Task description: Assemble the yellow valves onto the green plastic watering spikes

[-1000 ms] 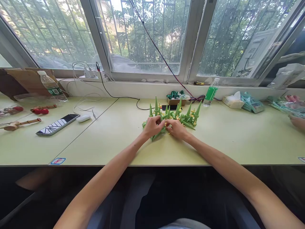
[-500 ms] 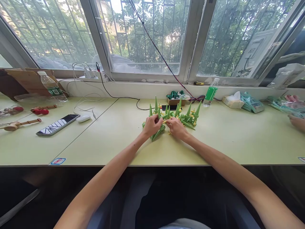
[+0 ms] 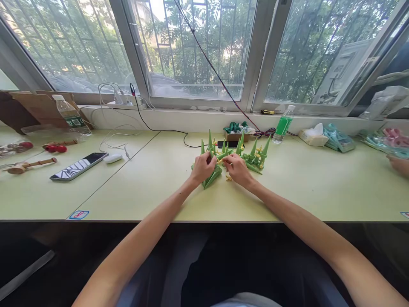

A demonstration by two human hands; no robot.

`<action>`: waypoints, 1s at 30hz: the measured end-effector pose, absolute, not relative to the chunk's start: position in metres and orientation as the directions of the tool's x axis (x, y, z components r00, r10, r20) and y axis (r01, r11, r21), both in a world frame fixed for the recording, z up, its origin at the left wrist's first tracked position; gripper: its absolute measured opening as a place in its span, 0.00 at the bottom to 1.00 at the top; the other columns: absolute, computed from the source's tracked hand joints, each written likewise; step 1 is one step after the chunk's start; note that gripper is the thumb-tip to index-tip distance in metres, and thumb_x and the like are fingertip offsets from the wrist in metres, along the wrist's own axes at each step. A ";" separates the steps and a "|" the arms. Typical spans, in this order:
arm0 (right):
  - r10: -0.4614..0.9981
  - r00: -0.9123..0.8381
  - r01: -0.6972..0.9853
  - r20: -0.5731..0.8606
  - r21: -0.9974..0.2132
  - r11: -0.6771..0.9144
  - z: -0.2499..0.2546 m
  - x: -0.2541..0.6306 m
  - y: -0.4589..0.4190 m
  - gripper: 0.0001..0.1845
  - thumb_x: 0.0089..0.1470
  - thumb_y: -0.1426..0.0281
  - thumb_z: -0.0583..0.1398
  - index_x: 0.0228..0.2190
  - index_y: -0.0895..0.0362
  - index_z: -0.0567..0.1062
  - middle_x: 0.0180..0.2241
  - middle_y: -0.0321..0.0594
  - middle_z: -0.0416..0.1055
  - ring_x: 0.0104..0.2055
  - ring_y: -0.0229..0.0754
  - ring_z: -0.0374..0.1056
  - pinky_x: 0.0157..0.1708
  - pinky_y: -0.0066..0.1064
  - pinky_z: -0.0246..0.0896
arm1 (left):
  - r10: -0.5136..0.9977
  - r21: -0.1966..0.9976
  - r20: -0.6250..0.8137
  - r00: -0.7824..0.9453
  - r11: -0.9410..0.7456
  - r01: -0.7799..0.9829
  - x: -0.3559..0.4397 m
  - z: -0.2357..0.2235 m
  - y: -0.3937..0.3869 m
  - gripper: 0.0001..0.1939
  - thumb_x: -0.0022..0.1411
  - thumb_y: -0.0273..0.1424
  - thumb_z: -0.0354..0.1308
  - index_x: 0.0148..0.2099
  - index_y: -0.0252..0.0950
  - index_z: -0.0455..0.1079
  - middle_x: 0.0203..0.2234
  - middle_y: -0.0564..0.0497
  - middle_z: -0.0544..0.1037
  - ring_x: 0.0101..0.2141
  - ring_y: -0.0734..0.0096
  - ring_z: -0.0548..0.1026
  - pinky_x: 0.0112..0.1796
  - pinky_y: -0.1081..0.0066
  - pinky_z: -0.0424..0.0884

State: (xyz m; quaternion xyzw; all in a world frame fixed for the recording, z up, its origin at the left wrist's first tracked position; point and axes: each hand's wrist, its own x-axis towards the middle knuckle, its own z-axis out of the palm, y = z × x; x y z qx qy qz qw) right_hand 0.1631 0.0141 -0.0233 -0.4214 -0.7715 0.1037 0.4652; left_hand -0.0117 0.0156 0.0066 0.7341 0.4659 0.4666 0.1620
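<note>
Near the middle of the table, my left hand is closed around a green cone-shaped piece, whose lower part the fingers hide. Close on its right, the fingertips of my right hand pinch a small yellow piece beside that cone. Several green cones with yellow bits, such as this upright cone, stand behind and to the right of my hands. Below my left hand, more green pointed pieces lie on the table. Loose yellow bits rest just under my right hand.
Behind the cones are a small box and a dark phone. A green-labelled bottle and a tissue pack stand right. Leftward lie a large phone and a white case. Another person's hand shows far right.
My right hand has lifted slightly, uncovering more of the yellow bits beneath it. My left hand stays on the green cone with only a slight shift.
</note>
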 end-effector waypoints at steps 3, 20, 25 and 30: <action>0.757 -0.197 0.513 0.623 -0.592 0.621 -0.022 0.162 0.013 0.09 0.63 0.71 0.56 0.35 0.57 0.77 0.36 0.42 0.68 0.31 0.39 0.68 0.36 0.34 0.66 | 0.833 0.670 0.539 0.126 -0.514 0.536 -0.012 0.006 0.016 0.16 0.61 0.36 0.50 0.24 0.38 0.52 0.17 0.57 0.58 0.22 0.75 0.55 0.27 0.70 0.54; 0.716 -0.163 0.614 0.679 -0.498 0.613 -0.010 0.160 0.002 0.17 0.66 0.62 0.53 0.27 0.55 0.68 0.23 0.35 0.65 0.27 0.40 0.60 0.31 0.30 0.55 | 0.848 0.673 0.521 0.104 -0.482 0.561 -0.013 0.006 0.017 0.16 0.62 0.36 0.50 0.24 0.39 0.52 0.17 0.56 0.59 0.22 0.74 0.57 0.27 0.70 0.54; 0.723 -0.141 0.615 0.676 -0.513 0.599 -0.008 0.161 0.001 0.18 0.67 0.59 0.53 0.27 0.55 0.68 0.23 0.36 0.65 0.27 0.41 0.61 0.32 0.31 0.55 | 0.863 0.683 0.490 0.125 -0.469 0.560 -0.012 0.006 0.018 0.16 0.64 0.34 0.50 0.25 0.39 0.52 0.18 0.56 0.61 0.22 0.73 0.58 0.26 0.70 0.54; 0.705 -0.115 0.608 0.700 -0.512 0.607 -0.006 0.162 0.001 0.15 0.66 0.62 0.55 0.29 0.55 0.71 0.26 0.38 0.67 0.29 0.41 0.63 0.34 0.32 0.58 | 0.862 0.671 0.485 0.146 -0.474 0.570 -0.012 0.005 0.019 0.15 0.65 0.33 0.50 0.26 0.39 0.53 0.19 0.55 0.63 0.22 0.73 0.60 0.27 0.71 0.54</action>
